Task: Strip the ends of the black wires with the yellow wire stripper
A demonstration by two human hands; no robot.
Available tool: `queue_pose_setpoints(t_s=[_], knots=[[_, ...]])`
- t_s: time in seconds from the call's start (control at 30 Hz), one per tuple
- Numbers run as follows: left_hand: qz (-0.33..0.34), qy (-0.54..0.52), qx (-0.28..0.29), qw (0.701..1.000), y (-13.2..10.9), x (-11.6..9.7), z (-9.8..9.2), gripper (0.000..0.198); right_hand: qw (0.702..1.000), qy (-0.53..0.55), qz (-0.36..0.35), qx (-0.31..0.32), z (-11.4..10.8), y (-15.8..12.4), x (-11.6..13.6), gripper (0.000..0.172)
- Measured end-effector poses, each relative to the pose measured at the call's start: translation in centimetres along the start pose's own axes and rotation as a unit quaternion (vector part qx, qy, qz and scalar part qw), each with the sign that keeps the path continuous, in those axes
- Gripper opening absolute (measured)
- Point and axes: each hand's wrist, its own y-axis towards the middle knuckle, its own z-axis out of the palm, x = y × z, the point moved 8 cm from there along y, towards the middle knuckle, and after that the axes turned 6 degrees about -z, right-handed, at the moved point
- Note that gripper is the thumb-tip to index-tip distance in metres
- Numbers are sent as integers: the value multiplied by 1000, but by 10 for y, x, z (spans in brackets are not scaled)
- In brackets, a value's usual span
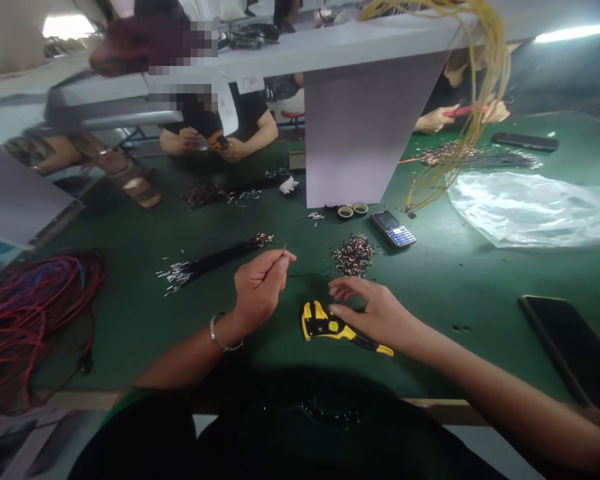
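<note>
One thin wire (pixel 281 257) is pinched in the left hand (pixel 259 290), held closed between thumb and fingertips, with its tip poking up past the knuckles. A metal bangle (pixel 219 337) circles that wrist. The right hand (pixel 373 310) is open and relaxed, fingers spread, with its fingertips at or just above a yellow-and-black automatic wire stripper (pixel 325 325); whether they touch it cannot be told. The stripper lies flat on a green work mat (pixel 445 287).

Just ahead of the left hand lies a black wire bundle (pixel 215 262), its silvery ends fanned out. Beyond the hands sits a heap of small copper-coloured terminals (pixel 354 255), near a keypad mobile phone (pixel 393 229) and two tape rolls (pixel 353 211). A tangled coil of red and blue wire (pixel 35 320) lies to the left, and a dark smartphone (pixel 570 350) rests by the right edge. Farther off are a clear plastic bag (pixel 530 208) and a hanging bunch of yellow wires (pixel 485 67). Across the bench, a co-worker's hands (pixel 195 141) hold a small yellow-and-black tool (pixel 219 141), while another co-worker's hand (pixel 435 119) grips a red-handled tool (pixel 463 111).
</note>
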Motion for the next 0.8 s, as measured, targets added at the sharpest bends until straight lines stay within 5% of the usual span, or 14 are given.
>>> queue_pose_setpoints(t_s=[0.2, 0.5, 0.8], knots=[[-22, 0, 30, 999, -6, 4, 5, 11, 992, 116, -11, -51, 4, 27, 15, 15], [-37, -71, 91, 993, -2, -2, 21, 11, 981, 188, 24, -31, 9, 27, 2, 9], [-186, -179, 115, 959, 7, 15, 30, 10, 922, 383, 28, -49, 12, 27, -2, 16]])
